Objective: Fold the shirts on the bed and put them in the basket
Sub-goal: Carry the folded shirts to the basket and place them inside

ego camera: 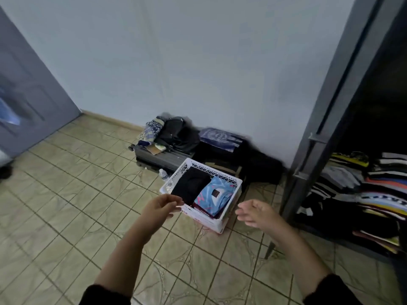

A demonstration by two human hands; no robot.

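A white plastic basket (pixel 231 201) stands on the tiled floor near the wall. Inside it lie a folded black shirt (pixel 191 186) on the left and a folded light blue shirt with pink marks (pixel 214 194) on the right. My left hand (pixel 160 205) hovers just over the basket's near left corner with relaxed fingers and holds nothing. To the right of the basket my right hand (pixel 256 212) is held out, fingers loosely spread, empty. The bed is out of view.
A dark suitcase (pixel 158 158) with bags and clothes piled on it lies against the wall behind the basket. An open wardrobe (pixel 363 183) with stacked folded clothes fills the right side. A door (pixel 28 95) is at the left. A small bottle (pixel 163 173) lies beside the basket.
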